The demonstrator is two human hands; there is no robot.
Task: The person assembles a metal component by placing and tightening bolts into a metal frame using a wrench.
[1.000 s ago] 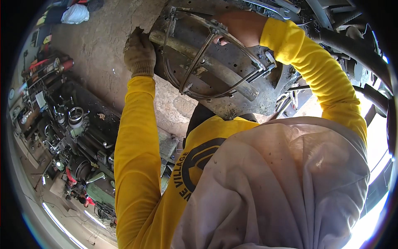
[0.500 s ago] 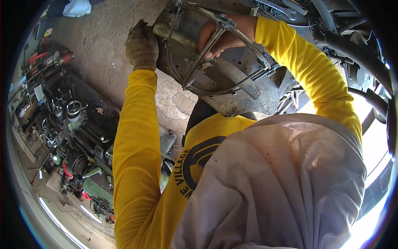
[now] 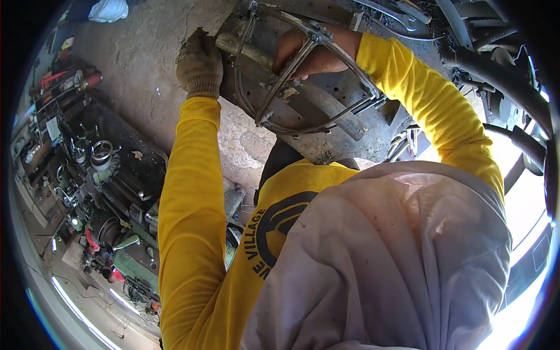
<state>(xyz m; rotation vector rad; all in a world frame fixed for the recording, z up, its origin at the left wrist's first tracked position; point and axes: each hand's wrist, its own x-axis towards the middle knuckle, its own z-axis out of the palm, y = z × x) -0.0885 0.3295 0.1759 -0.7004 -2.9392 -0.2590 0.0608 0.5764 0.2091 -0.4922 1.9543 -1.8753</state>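
Note:
My left hand [image 3: 200, 64], in a dirty brown knit glove, is closed beside the left edge of a dark metal plate with holes [image 3: 326, 143]. What its fingers grip, if anything, is hidden. A welded frame of bent steel rods [image 3: 303, 53] rests over the plate. My bare right hand [image 3: 318, 58] reaches behind the frame's rods, low over a worn round pipe [image 3: 248, 52] lying across the plate. Its fingers are curled closed, and whatever is in them cannot be made out. A second stretch of pipe [image 3: 350, 123] shows to the lower right of this hand.
Wrenches [image 3: 402, 20] lie at the plate's far right. Beyond them are thick dark metal tubes [image 3: 501, 76]. To the left, a greasy machine bench [image 3: 131, 140] carries many metal parts. A white bag [image 3: 108, 10] sits on the concrete floor [image 3: 146, 52] at the far left.
My right hand has shifted slightly left, its fingers curled in more tightly. My left hand stays in the same place, and the rod frame has hardly moved.

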